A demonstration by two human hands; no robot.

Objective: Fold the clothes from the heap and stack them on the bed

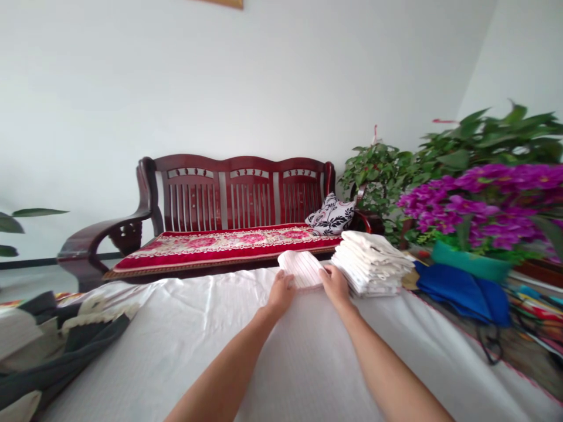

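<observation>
A folded white cloth (pixel 301 269) with faint pinkish stripes is held between my two hands, over the far part of a white sheet (pixel 185 340). My left hand (pixel 282 291) grips its left edge, fingers curled at the near corner. On the opposite edge, my right hand (pixel 335 285) pinches the cloth, thumb on top. Just right of that hand stands a stack of folded white cloths (pixel 373 264). Whether the held cloth touches the sheet beneath, I cannot tell.
Behind the sheet stands a dark red wooden bench (pixel 250 196) with a patterned cushion (pixel 332 215). Loose grey and cream cloths (pixel 65 340) lie at left. At right are a blue fabric item (pixel 461 290), a teal planter (pixel 472 262) with purple flowers (pixel 488 202), and leafy plants (pixel 378 173).
</observation>
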